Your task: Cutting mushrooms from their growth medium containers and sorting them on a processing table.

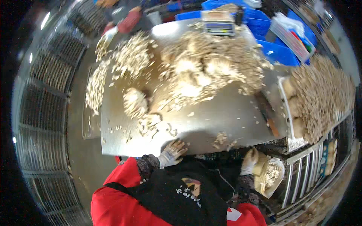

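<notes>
My left hand [172,152], in a white knitted glove, rests on the front edge of a stainless steel table [226,113] with its fingers spread. Below the table's edge, my right hand [249,162], also gloved, is against a pale bucket-like container [280,180] with mushroom pieces [272,173] in it; blur hides whether it grips anything. Small mushroom scraps [221,138] lie between the hands. Beyond my left hand sit loose mushrooms [150,123] and a mushroom cluster [135,103]. A large heap of mushrooms [198,65] covers the table's far half.
A knife with an orange-brown handle [273,128] lies at the table's right. Mushrooms [322,93] are piled on a metal rack cart [306,169]. A digital scale [219,24] and blue crates [278,52] stand behind. At far left, a person's gloved hand [111,32] reaches toward mushrooms.
</notes>
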`<state>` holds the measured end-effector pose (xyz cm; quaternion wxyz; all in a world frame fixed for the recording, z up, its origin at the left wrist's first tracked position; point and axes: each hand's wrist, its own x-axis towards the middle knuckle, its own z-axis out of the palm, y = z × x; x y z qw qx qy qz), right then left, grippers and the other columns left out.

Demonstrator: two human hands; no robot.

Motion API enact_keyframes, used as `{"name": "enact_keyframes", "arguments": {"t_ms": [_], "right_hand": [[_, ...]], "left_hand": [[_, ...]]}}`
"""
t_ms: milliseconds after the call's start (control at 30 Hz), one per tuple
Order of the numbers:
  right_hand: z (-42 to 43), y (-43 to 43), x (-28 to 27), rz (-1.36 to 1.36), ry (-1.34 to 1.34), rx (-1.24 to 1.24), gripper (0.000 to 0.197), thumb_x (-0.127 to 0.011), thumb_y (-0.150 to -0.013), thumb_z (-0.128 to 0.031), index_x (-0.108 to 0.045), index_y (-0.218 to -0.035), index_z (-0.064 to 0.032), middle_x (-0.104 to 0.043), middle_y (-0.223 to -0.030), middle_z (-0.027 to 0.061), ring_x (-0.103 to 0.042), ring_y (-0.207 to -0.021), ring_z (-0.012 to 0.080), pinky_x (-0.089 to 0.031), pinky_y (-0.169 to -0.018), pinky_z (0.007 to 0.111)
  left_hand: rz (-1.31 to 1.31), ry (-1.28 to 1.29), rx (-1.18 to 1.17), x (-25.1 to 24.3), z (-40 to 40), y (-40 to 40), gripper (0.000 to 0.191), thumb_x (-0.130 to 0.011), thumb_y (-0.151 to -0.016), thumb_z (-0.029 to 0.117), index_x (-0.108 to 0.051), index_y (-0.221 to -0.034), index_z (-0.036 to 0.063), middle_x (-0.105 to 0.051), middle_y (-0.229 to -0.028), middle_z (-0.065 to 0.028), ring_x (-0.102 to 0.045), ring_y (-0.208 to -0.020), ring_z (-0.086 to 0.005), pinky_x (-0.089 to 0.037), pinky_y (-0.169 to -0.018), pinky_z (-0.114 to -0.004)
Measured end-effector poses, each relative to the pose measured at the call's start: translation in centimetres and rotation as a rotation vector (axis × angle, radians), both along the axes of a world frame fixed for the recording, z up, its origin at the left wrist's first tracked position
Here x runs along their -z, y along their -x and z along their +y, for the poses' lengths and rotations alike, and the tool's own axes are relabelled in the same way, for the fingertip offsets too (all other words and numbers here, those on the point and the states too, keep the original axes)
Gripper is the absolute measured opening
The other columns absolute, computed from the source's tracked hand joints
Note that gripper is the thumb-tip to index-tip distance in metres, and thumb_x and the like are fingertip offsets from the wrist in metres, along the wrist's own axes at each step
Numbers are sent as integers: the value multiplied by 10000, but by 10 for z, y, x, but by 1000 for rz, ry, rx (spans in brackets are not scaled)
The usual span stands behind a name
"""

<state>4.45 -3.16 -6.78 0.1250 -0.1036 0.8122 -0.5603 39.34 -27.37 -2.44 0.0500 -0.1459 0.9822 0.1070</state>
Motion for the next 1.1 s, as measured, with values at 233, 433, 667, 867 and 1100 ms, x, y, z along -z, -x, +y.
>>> {"name": "enact_keyframes", "arguments": {"t_ms": [233,433,667,867,1100], "right_hand": [[-144,-188,-5,200,-208,-906,377,-673,-849,-204,-590,-1173,-31,-604,-1136,187,-570,-1082,313,-459,-917,402],[-275,-251,-21,976,-271,-1270,817,-719,-766,-390,-367,-1426,-63,-360,-1445,185,-329,-1338,379,-289,-1081,505],[-380,-308,-63,860,-927,-1530,1177,-615,-718,-690,-64,-1516,-23,-85,-1562,258,-50,-1457,390,-125,-1146,527],[-288,-259,-22,902,-645,-1016,933,-685,-728,-565,-376,-1411,-10,-298,-1481,217,-270,-1376,398,-235,-1125,517],[-134,-171,-21,189,-445,-187,835,-684,-805,-315,-270,-1460,-2,-249,-1499,235,-273,-1378,370,-277,-1122,434]], "left_hand": [[269,-81,-348,-3,-43,-157,745,-661,-750,399,-424,-1400,121,-396,-1394,-242,-359,-1315,-412,-294,-1093,-545],[509,129,-698,4,-85,-237,821,-734,-720,403,-405,-1376,35,-400,-1355,-248,-386,-1248,-449,-315,-1038,-578],[504,118,-866,57,-107,-295,923,-743,-751,408,-273,-1445,20,-273,-1468,-281,-255,-1355,-474,-200,-1105,-606],[409,-144,-407,62,-111,-285,894,-781,-616,392,-416,-1340,16,-340,-1409,-280,-344,-1306,-457,-308,-1081,-540],[182,-121,-215,59,-131,-225,821,-687,-750,448,-394,-1432,96,-324,-1458,-224,-314,-1351,-421,-259,-1114,-525]]}}
